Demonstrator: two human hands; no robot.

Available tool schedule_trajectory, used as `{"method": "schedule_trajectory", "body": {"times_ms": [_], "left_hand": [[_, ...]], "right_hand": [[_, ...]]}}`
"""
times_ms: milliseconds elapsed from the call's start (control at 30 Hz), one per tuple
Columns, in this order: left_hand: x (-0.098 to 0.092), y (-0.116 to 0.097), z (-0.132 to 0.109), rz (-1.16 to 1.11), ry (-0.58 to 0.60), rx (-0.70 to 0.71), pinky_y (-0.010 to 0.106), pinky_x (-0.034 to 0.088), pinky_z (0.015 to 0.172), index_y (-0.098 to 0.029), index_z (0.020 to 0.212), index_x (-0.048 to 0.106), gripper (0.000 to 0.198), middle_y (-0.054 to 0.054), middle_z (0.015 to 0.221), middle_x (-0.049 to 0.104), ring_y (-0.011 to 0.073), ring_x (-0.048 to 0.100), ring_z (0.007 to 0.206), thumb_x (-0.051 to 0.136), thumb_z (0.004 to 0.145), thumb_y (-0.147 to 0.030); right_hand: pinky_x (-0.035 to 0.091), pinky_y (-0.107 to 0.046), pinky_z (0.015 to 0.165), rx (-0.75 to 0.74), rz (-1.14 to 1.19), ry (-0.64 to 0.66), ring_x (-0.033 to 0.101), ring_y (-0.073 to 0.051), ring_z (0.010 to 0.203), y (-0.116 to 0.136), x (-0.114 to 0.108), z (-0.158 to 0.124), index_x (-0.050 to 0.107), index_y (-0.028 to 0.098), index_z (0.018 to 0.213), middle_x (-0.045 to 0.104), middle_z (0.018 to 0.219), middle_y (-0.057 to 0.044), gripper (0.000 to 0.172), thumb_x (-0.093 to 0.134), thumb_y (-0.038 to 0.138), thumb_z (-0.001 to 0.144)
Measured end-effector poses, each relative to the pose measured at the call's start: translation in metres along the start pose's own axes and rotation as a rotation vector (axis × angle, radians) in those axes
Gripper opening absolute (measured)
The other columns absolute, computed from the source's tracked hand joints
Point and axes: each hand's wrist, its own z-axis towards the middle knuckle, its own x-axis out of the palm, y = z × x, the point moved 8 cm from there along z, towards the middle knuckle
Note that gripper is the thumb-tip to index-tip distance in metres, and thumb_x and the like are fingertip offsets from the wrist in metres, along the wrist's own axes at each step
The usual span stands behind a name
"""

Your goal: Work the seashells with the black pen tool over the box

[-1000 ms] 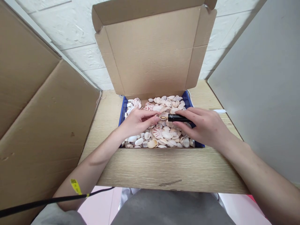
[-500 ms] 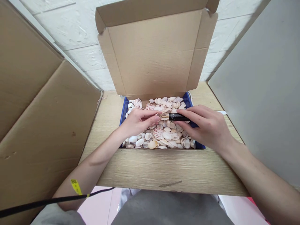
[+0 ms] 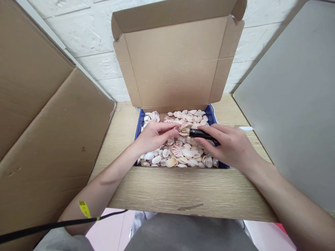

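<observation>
My left hand [image 3: 157, 135] pinches a small seashell [image 3: 177, 128] between thumb and fingertips; most of it is hidden by the fingers. In my right hand [image 3: 231, 144] is a slim black mini drill [image 3: 201, 134] with a brass-coloured tip [image 3: 184, 131]. The tip points left at the shell, very close to it; whether they touch I cannot tell. Both hands are above a blue-sided cardboard box [image 3: 138, 130] full of loose shells. A larger scallop shell [image 3: 177, 150] with reddish streaks lies below my fingers among pale shells [image 3: 188, 153].
The box's open lid [image 3: 178, 66] stands up behind, near a white brick wall [image 3: 94, 66]. A cardboard panel [image 3: 57, 132] rises at left, a grey panel [image 3: 293, 104] at right. A black cable [image 3: 52, 225] with a yellow tag crosses my left arm. The wooden table [image 3: 167, 188] edge is close to me.
The drill's handle end has dipped slightly, with my right hand a little lower. My left hand keeps its pinch on the shell. The whole view has shifted slightly.
</observation>
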Motion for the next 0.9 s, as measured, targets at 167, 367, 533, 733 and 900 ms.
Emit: {"method": "schedule_trajectory", "body": {"times_ms": [167, 367, 533, 733, 900], "left_hand": [[0.002, 0.005, 0.001, -0.056, 0.018, -0.013, 0.019, 0.038, 0.046, -0.01, 0.116, 0.074, 0.045, 0.005, 0.076, 0.073, 0.0068, 0.047, 0.049, 0.064, 0.089, -0.045], [0.004, 0.008, 0.002, -0.141, 0.03, -0.015, 0.019, 0.044, 0.05, -0.012, 0.125, 0.069, 0.045, 0.009, 0.092, 0.078, 0.0096, 0.061, 0.06, 0.069, 0.086, -0.034], [0.005, 0.01, 0.002, -0.137, 0.043, -0.047, 0.02, 0.049, 0.056, -0.011, 0.121, 0.071, 0.042, 0.01, 0.094, 0.078, 0.0136, 0.068, 0.07, 0.069, 0.085, -0.033], [0.002, 0.009, 0.001, -0.111, 0.006, -0.039, 0.019, 0.041, 0.048, -0.008, 0.119, 0.072, 0.043, 0.009, 0.086, 0.077, 0.0085, 0.056, 0.055, 0.07, 0.084, -0.035], [0.002, 0.008, 0.001, -0.103, -0.003, -0.028, 0.018, 0.035, 0.045, -0.009, 0.117, 0.073, 0.043, 0.007, 0.082, 0.076, 0.0057, 0.046, 0.05, 0.07, 0.084, -0.036]], "right_hand": [[0.051, -0.03, 0.057, -0.086, -0.077, -0.143, 0.067, -0.018, 0.071, 0.006, -0.013, 0.0, 0.066, 0.017, 0.108, 0.074, 0.086, -0.006, 0.022, 0.069, 0.029, 0.09], [0.053, -0.033, 0.066, -0.105, -0.073, -0.205, 0.066, -0.019, 0.075, 0.006, -0.018, 0.002, 0.065, 0.023, 0.112, 0.074, 0.095, -0.006, 0.025, 0.07, 0.023, 0.087], [0.054, -0.034, 0.067, -0.065, -0.064, -0.182, 0.068, -0.022, 0.08, 0.003, -0.014, 0.002, 0.065, 0.019, 0.109, 0.073, 0.098, -0.01, 0.024, 0.071, 0.024, 0.087], [0.047, -0.031, 0.053, 0.012, -0.063, -0.062, 0.068, -0.02, 0.07, -0.001, -0.004, 0.0, 0.066, 0.015, 0.109, 0.074, 0.085, -0.007, 0.026, 0.064, 0.035, 0.093], [0.042, -0.029, 0.049, 0.033, -0.027, 0.008, 0.067, -0.018, 0.064, -0.002, 0.0, 0.0, 0.067, 0.016, 0.107, 0.073, 0.081, -0.004, 0.026, 0.058, 0.038, 0.096]]}}
